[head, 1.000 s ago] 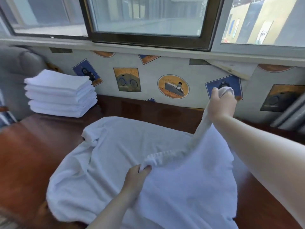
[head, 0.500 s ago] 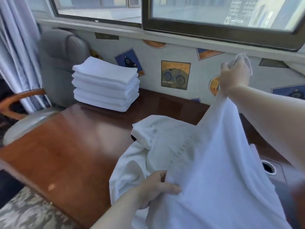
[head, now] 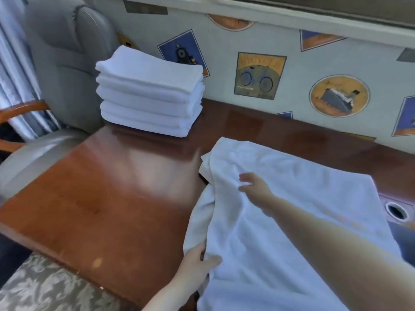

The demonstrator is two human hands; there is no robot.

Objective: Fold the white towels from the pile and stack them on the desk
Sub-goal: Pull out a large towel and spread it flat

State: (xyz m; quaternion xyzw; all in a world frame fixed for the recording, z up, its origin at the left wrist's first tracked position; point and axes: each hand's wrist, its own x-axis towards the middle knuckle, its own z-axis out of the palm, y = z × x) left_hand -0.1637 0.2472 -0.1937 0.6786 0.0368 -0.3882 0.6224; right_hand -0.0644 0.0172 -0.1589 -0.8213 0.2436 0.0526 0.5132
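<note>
The white towel (head: 280, 221) runs off the bottom edge. The right hand (head: 256, 189) is motion-blurred; the left hand (head: 197, 259) has fingertips tucked under a fold.

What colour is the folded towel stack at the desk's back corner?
White, faintly bluish in shade; the folded towel stack shows clearly in the head view.

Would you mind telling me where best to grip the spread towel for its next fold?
Probably the far left corner of the spread towel, reached from the left: it lies bunched and raised on the desk, easy to pinch.
</note>
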